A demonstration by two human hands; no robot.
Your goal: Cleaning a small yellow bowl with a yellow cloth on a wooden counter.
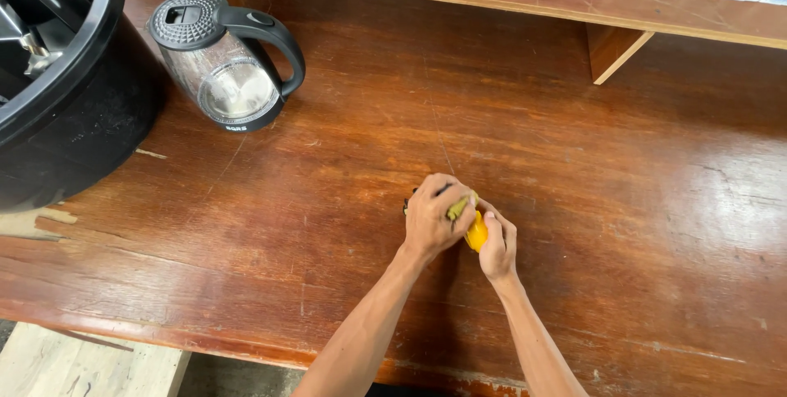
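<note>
Yellow banana (476, 233) is clenched between the left hand (433, 218) and right hand (498, 248), seemingly mid-peel at its stem, so a firm downward pull seems due.

Both hands (463, 229) grip yellow banana (475, 235) over wooden table (574, 159); glass kettle (225, 61) far left

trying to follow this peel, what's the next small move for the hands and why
Probably the left hand pulls the stem strip down along the banana while the right hand steadies it. Both hands are closed around the fruit above the wooden table, and only a little yellow shows, so it looks barely opened.
</note>
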